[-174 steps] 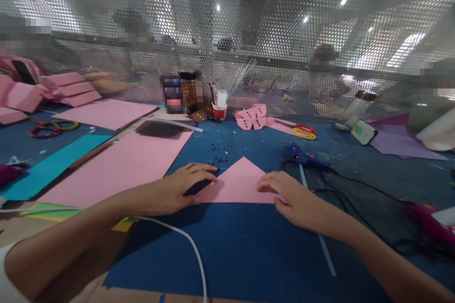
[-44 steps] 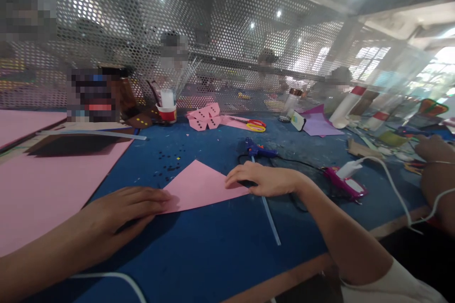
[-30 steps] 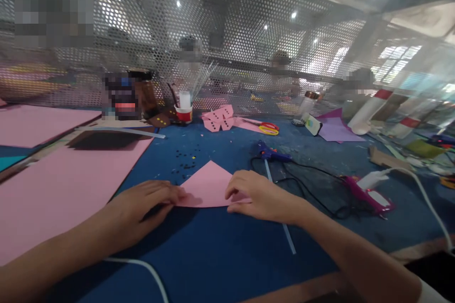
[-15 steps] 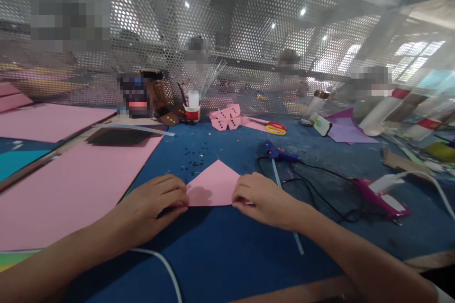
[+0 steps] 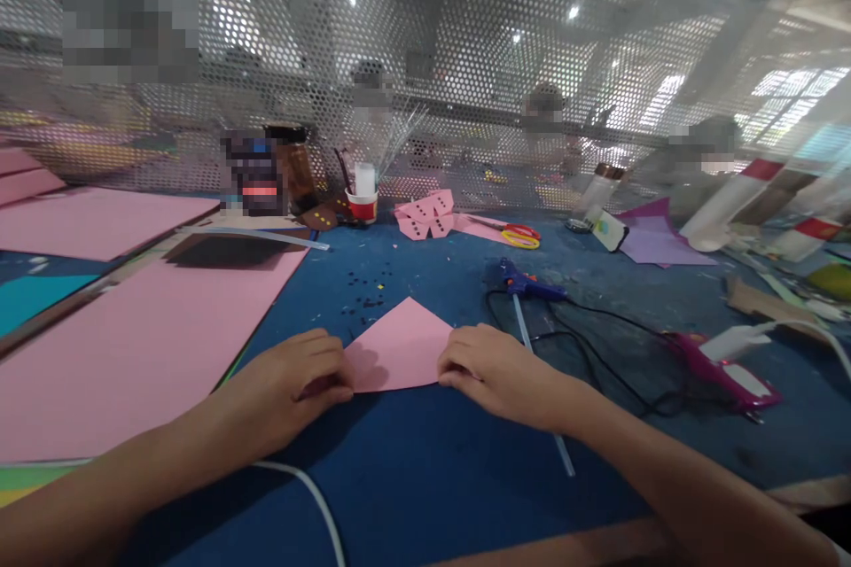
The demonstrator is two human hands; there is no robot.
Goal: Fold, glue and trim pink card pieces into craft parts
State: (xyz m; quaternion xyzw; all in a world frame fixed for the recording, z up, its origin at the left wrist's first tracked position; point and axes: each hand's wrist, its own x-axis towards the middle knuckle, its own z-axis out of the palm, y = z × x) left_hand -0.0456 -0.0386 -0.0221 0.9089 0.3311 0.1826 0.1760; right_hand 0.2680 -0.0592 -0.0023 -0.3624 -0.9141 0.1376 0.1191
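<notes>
A pink paper folded into a triangle [image 5: 402, 350] lies on the blue table sheet [image 5: 439, 478], its point facing away from me. My left hand [image 5: 292, 385] curls over the triangle's left corner, fingertips pinching the paper. At the right corner my right hand [image 5: 492, 368] does the same, fingers bent and pressed on the edge. Both hands sit close together along the triangle's near edge.
A large pink sheet [image 5: 133, 345] lies to the left. A blue glue gun [image 5: 525, 286] with its black cord and a pink glue gun [image 5: 722, 368] lie to the right. Scissors [image 5: 519, 236], folded pink shapes [image 5: 422, 214], jars and a cup stand by the perforated screen.
Both hands have slid inward along the triangle's near edge, so less of the paper shows between them. The view has swung back left toward the paper.
</notes>
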